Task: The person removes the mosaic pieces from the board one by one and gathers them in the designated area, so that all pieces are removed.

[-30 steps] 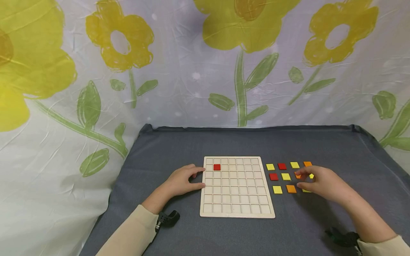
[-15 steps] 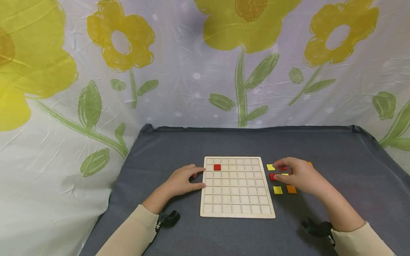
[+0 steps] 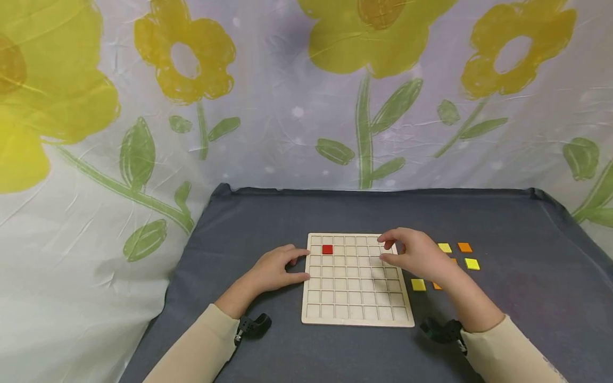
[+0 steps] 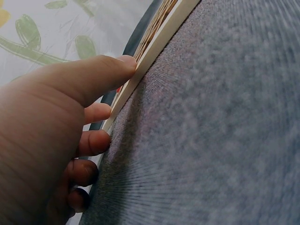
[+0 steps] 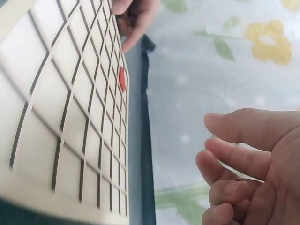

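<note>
A pale wooden grid board (image 3: 353, 323) lies flat on the table. One red square tile (image 3: 327, 249) sits in a cell near its upper left. My left hand (image 3: 270, 270) rests at the board's left edge; in the left wrist view the thumb (image 4: 110, 70) touches the rim. My right hand (image 3: 415, 254) hovers over the board's upper right part. Its thumb and forefinger stand apart in the right wrist view, with nothing seen between them, and the other fingers (image 5: 229, 190) are loosely bent.
Right of the board lie loose tiles, among them yellow ones (image 3: 471, 264) and an orange one (image 3: 464, 247); my right hand and forearm hide others. A dark grey cloth (image 3: 268, 213) covers the table. Behind hangs a flowered curtain (image 3: 273, 106).
My right hand has swept left from over the loose tiles to above the board, uncovering tiles on the far right. The left hand stays at the board's edge. The view has shifted slightly.
</note>
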`<state>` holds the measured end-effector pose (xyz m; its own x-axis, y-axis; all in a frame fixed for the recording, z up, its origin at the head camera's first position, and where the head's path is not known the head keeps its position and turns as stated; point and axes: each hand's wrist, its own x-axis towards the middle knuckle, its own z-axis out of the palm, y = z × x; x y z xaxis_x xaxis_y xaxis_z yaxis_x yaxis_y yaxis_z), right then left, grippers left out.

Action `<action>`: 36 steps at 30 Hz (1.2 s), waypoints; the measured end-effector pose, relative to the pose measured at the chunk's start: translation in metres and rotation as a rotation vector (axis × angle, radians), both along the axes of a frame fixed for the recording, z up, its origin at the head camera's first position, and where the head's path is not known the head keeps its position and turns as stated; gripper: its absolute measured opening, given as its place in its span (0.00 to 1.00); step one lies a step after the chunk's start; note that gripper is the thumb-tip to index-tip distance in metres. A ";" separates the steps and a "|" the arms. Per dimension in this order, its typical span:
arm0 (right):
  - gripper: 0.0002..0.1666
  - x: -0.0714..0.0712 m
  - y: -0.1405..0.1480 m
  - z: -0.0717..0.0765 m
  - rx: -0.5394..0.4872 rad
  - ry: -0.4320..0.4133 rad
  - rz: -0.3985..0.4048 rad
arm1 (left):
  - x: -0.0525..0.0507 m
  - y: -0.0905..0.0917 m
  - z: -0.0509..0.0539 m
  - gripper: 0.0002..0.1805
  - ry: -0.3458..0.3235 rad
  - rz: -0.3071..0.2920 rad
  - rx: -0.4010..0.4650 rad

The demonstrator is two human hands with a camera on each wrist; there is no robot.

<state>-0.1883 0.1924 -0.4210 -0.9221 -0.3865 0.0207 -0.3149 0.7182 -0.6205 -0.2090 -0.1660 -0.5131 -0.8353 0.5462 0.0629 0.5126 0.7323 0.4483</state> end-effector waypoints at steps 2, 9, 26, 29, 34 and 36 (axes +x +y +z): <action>0.20 -0.003 -0.007 -0.001 -0.006 -0.002 0.012 | 0.000 0.000 0.001 0.33 -0.001 -0.003 0.000; 0.20 -0.013 -0.028 -0.004 -0.024 -0.024 0.056 | -0.001 -0.001 0.002 0.33 0.007 -0.003 -0.010; 0.21 -0.040 -0.085 -0.018 0.056 -0.068 0.125 | -0.002 0.002 0.002 0.32 0.009 -0.010 0.006; 0.21 -0.045 -0.094 -0.024 0.075 -0.116 0.107 | -0.002 0.001 0.002 0.32 0.004 -0.010 0.005; 0.20 -0.053 -0.106 -0.034 0.133 -0.135 0.086 | -0.001 0.000 0.001 0.33 0.000 -0.009 0.006; 0.20 -0.055 -0.109 -0.038 0.170 -0.117 0.084 | -0.001 0.000 0.000 0.33 -0.001 -0.010 0.007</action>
